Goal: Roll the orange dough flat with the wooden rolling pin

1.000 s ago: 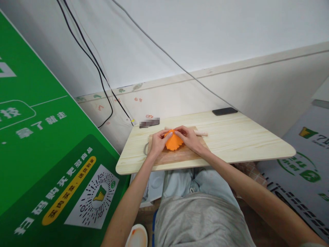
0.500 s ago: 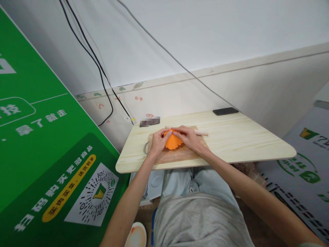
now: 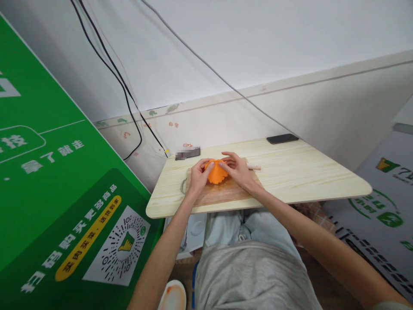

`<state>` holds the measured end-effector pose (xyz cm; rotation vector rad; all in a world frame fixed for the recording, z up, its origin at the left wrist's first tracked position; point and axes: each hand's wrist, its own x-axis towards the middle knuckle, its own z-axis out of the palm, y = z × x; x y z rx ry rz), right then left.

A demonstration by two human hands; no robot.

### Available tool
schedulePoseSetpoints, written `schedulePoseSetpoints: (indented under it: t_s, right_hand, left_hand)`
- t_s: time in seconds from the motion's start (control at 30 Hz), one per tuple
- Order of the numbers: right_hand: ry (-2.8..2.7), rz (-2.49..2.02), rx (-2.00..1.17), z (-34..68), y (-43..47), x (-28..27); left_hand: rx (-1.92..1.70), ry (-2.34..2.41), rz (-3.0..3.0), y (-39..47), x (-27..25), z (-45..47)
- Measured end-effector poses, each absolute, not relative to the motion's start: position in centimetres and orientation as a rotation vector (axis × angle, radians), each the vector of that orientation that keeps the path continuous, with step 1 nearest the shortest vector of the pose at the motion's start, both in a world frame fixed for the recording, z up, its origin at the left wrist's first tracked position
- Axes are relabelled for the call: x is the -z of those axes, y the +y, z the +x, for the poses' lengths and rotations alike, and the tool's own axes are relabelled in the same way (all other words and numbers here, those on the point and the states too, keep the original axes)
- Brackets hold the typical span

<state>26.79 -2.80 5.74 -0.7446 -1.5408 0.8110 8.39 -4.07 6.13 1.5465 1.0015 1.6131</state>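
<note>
An orange, soft-looking sheet (image 3: 217,173) with a scalloped lower edge is held up over a wooden cutting board (image 3: 222,194). My left hand (image 3: 200,174) pinches its left side, thumb in front. On the other side, the thumb and bent fingers of my right hand (image 3: 237,171) grip its upper right part, while one finger sticks out away from it. What the sheet is made of, I cannot tell. Partly covered by my right hand, a pale wooden stick (image 3: 254,166), like the end of a rolling pin, lies at the board's far side.
The board's metal handle (image 3: 183,185) points left on the light wooden table (image 3: 309,172). A dark phone (image 3: 282,138) lies back right, and another dark, partly blurred object (image 3: 188,153) back left. A green printed panel (image 3: 38,163) stands left; black cables (image 3: 124,86) hang by the wall.
The right hand's fingers have lifted and spread off the top of the orange sheet, while its thumb stays on it. The sheet's lower edge sits slightly higher.
</note>
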Motion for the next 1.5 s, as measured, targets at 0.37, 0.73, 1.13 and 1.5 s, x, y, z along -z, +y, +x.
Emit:
schedulePoseSetpoints:
  t_s: [0.37,0.73,1.13,1.5]
  right_hand:
    - [-1.659,-0.724,-0.712,27.02,-3.29,-6.16]
    - [-1.721,-0.705,-0.669,27.12,-3.51,-6.24]
    - [-1.792,-0.695,-0.499,27.32,-3.2,-6.09]
    - [-1.832,-0.686,-0.523,27.56,-3.09,-5.97]
  left_hand:
    - [-1.531,0.995,1.583,-4.05,-6.43,8.21]
    - [-1.475,0.975,1.577,-4.07,-6.48,8.01]
    - [-1.479,0.945,1.487,-3.9,-6.11,8.21]
    - [-1.485,0.989,1.537,-4.09,-6.09,8.21]
